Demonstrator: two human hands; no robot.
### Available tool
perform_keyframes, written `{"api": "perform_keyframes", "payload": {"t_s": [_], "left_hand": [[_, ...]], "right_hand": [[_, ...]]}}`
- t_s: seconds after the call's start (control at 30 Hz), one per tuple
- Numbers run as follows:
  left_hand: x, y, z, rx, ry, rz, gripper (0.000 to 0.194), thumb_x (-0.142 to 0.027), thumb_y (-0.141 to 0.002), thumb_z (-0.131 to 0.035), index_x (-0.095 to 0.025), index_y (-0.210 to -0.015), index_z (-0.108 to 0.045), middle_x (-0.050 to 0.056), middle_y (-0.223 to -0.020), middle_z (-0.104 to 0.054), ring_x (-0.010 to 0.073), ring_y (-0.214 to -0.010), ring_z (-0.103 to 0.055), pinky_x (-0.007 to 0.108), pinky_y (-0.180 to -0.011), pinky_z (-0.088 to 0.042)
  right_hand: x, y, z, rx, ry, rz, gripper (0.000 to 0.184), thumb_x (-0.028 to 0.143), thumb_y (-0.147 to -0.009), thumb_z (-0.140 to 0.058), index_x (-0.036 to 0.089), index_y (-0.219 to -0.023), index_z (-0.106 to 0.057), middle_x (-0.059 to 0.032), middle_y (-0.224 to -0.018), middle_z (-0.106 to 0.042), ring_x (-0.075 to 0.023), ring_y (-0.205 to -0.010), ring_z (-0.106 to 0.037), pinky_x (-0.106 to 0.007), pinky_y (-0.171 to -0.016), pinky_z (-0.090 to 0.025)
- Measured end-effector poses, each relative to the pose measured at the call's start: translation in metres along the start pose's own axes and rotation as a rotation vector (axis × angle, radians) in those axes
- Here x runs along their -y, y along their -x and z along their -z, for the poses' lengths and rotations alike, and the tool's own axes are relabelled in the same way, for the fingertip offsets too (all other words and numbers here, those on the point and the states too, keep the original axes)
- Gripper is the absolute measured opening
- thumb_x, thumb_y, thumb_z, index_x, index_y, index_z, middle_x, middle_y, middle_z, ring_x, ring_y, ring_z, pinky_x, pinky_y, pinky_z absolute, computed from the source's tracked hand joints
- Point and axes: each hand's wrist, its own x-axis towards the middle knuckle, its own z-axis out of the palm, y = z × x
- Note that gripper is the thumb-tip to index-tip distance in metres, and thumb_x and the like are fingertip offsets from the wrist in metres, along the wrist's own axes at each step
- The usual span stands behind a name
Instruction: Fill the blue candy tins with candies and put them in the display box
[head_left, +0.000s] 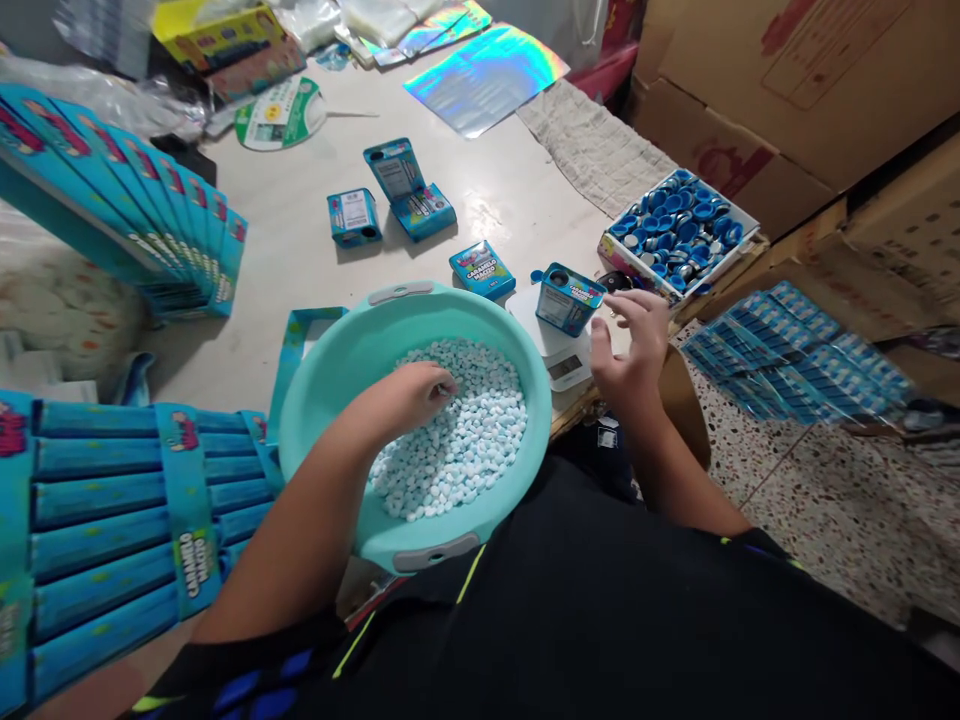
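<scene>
A turquoise bowl (315, 350) holds many small white and pale blue candies (472, 430). My left hand (416, 395) is inside it, just over the candies, its fingers curled closed; whatever they hold is hidden. On a white digital scale (571, 372) stands a small blue candy box (566, 305) with a dark round hole in its top. Beside that box, my right hand (634, 345) is raised with fingers apart, fingertips close to its right edge; whether they touch I cannot tell. Left of the scale lies another blue box (484, 270) printed "Caramelo Macizo".
A white tray of blue caps (679, 232) sits at the table's right edge. Farther back are a small blue box (354, 217) and an open-lidded one (420, 205). Blue display cartons (112, 500) crowd the left. Cardboard boxes (795, 90) stand at right.
</scene>
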Motion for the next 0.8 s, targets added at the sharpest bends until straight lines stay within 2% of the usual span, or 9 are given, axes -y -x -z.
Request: {"api": "perform_keyframes", "payload": {"t_s": [0.1, 0.2, 0.3, 0.4, 0.53, 0.6, 0.7, 0.8], "left_hand": [[0.001, 0.000, -0.001, 0.075, -0.024, 0.057, 0.029, -0.023, -0.090, -0.054, -0.021, -0.106, -0.078, 0.010, -0.110, -0.079, 0.0281, -0.097, -0.072, 0.036, -0.080, -0.053], [0.002, -0.001, -0.001, 0.105, -0.015, 0.106, 0.035, -0.024, -0.090, -0.052, -0.022, -0.114, -0.077, 0.009, -0.110, -0.079, 0.0279, -0.094, -0.072, 0.035, -0.076, -0.051], [0.003, -0.002, -0.001, 0.104, -0.012, 0.113, 0.036, -0.028, -0.090, -0.053, -0.022, -0.117, -0.076, 0.009, -0.110, -0.078, 0.0275, -0.094, -0.072, 0.034, -0.076, -0.051], [0.002, -0.003, 0.001, 0.117, -0.003, 0.122, 0.036, -0.031, -0.090, -0.055, -0.022, -0.118, -0.076, 0.010, -0.113, -0.077, 0.0276, -0.096, -0.072, 0.034, -0.076, -0.051], [0.000, -0.003, 0.002, 0.121, 0.004, 0.117, 0.035, -0.031, -0.089, -0.056, -0.021, -0.117, -0.076, 0.010, -0.112, -0.076, 0.0280, -0.094, -0.071, 0.035, -0.075, -0.051], [-0.001, -0.003, 0.002, 0.109, 0.017, 0.118, 0.033, -0.030, -0.089, -0.057, -0.022, -0.115, -0.076, 0.010, -0.110, -0.076, 0.0283, -0.092, -0.071, 0.036, -0.075, -0.051], [0.001, -0.001, 0.000, 0.071, 0.041, 0.124, 0.030, -0.031, -0.088, -0.061, -0.023, -0.111, -0.077, 0.010, -0.107, -0.076, 0.0294, -0.089, -0.071, 0.037, -0.075, -0.052], [0.004, 0.001, -0.002, 0.024, 0.069, 0.091, 0.027, -0.034, -0.086, -0.065, -0.023, -0.108, -0.077, 0.011, -0.105, -0.075, 0.0303, -0.092, -0.070, 0.038, -0.078, -0.053]], "right_hand": [[-0.024, 0.029, 0.003, -0.056, 0.003, -0.044, 0.028, 0.022, -0.098, -0.052, 0.027, -0.125, -0.057, -0.0111, -0.125, -0.059, -0.0270, -0.122, -0.062, -0.047, -0.092, -0.062], [-0.051, 0.046, 0.007, -0.087, 0.052, -0.128, 0.025, 0.022, -0.097, -0.050, 0.026, -0.120, -0.059, -0.0113, -0.121, -0.059, -0.0259, -0.118, -0.062, -0.045, -0.089, -0.061], [-0.069, 0.052, 0.013, -0.137, 0.040, -0.151, 0.022, 0.024, -0.097, -0.050, 0.025, -0.116, -0.060, -0.0108, -0.118, -0.059, -0.0249, -0.112, -0.063, -0.044, -0.087, -0.061], [-0.075, 0.047, 0.018, -0.162, 0.037, -0.179, 0.022, 0.027, -0.098, -0.050, 0.025, -0.118, -0.058, -0.0098, -0.119, -0.058, -0.0240, -0.111, -0.064, -0.044, -0.087, -0.062], [-0.066, 0.024, 0.024, -0.188, 0.012, -0.125, 0.023, 0.031, -0.100, -0.049, 0.027, -0.122, -0.056, -0.0084, -0.119, -0.058, -0.0216, -0.104, -0.066, -0.044, -0.087, -0.062], [-0.053, 0.009, 0.028, -0.155, 0.027, -0.086, 0.025, 0.031, -0.101, -0.048, 0.028, -0.125, -0.056, -0.0096, -0.121, -0.058, -0.0223, -0.104, -0.067, -0.044, -0.087, -0.062], [-0.032, -0.010, 0.037, -0.036, 0.111, -0.036, 0.029, 0.031, -0.101, -0.047, 0.029, -0.128, -0.057, -0.0127, -0.127, -0.059, -0.0283, -0.120, -0.064, -0.050, -0.094, -0.061], [-0.016, -0.023, 0.039, 0.081, 0.200, -0.029, 0.044, 0.029, -0.099, -0.048, 0.031, -0.143, -0.055, -0.0135, -0.135, -0.058, -0.0357, -0.134, -0.057, -0.061, -0.104, -0.055]]}}
